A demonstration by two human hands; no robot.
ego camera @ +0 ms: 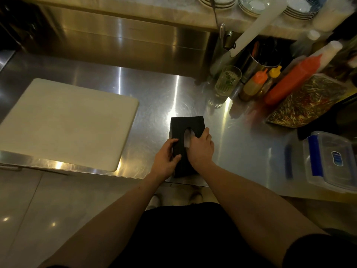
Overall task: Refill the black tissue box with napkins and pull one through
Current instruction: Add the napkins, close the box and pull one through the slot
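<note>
The black tissue box (185,124) lies on the steel counter near its front edge, its oval opening facing up. White napkin (187,138) shows inside the opening. My left hand (166,155) grips the box's near left side. My right hand (201,147) rests on top of the box, its fingers curled into the opening on the napkin; the fingertips are hidden inside.
A white cutting board (63,122) lies to the left. At the right stand a glass (228,80), squeeze bottles (255,84), a bag of chillies (307,101) and a clear lidded container (328,161). Plates (253,4) sit on the back shelf.
</note>
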